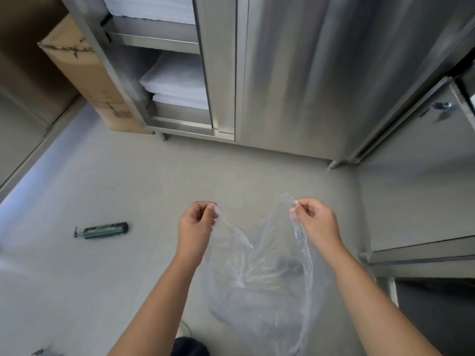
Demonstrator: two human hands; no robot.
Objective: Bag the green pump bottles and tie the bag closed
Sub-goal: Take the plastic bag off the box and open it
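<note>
My left hand (196, 222) and my right hand (314, 220) each pinch a top corner of the clear plastic bag (259, 283), holding its mouth apart above the floor (128, 181). One green pump bottle (101, 230) lies on its side well off to my left — whether the bag holds others I cannot tell.

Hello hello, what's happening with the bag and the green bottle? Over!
Left hand and right hand each pinch a bag corner, held apart. One green pump bottle lies on the floor, unbagged. Nothing in the way.
</note>
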